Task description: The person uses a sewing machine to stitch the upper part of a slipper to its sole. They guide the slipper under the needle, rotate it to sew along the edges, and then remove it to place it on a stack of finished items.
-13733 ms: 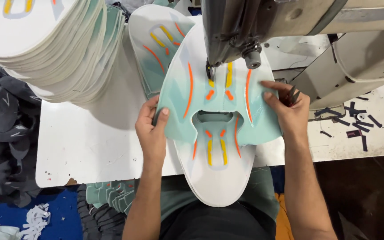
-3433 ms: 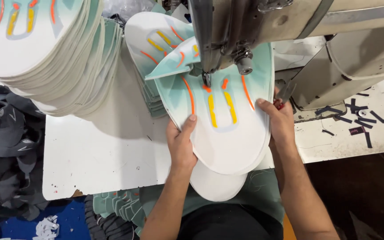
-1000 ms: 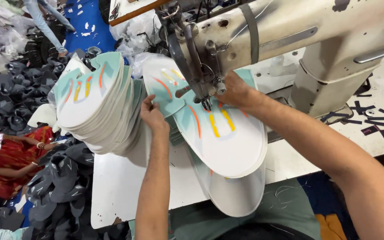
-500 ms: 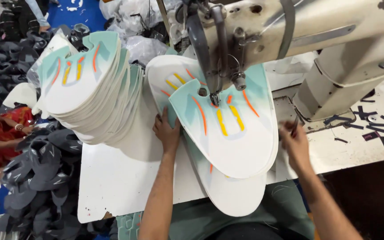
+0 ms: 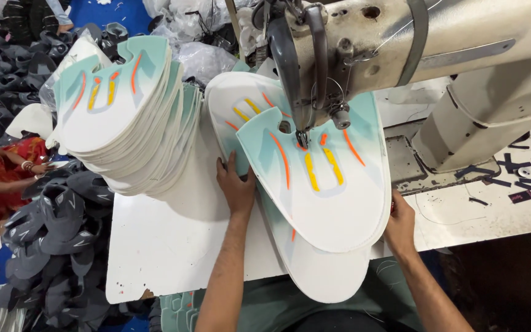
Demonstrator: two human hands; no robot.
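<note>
**A:** What is the person at the table doing right now?

**B:** Seated at a cream sewing machine (image 5: pixel 401 55), they have a white and mint shoe panel (image 5: pixel 321 184), marked with orange and yellow stripes, lying flat under the needle (image 5: pixel 302 138). The left hand (image 5: pixel 236 184) lies open, fingers spread, pressing on the panel's left edge. The right hand (image 5: pixel 401 221) grips the panel's lower right rim, fingers tucked under it so I can't see them.

**A:** So which step would you say this is?

**B:** I'd judge the panel is being lined up under the needle, near its cut-out top edge. The next move seems to call for both hands steering it evenly so the stitch line follows the printed shape.

**A:** How much room is there?

**B:** It's tight on the right, where the machine's body stands just beside the panel. More panels lie beneath it, one (image 5: pixel 321 276) hanging over the table's near edge toward the person's lap. On the left, a tall leaning stack of the same panels (image 5: pixel 124 123) sits near the left hand, with a bare strip of white table (image 5: pixel 167 246) between and in front. Past the table's left edge, dark grey shoe pieces (image 5: pixel 50 246) are heaped on the floor.
</note>
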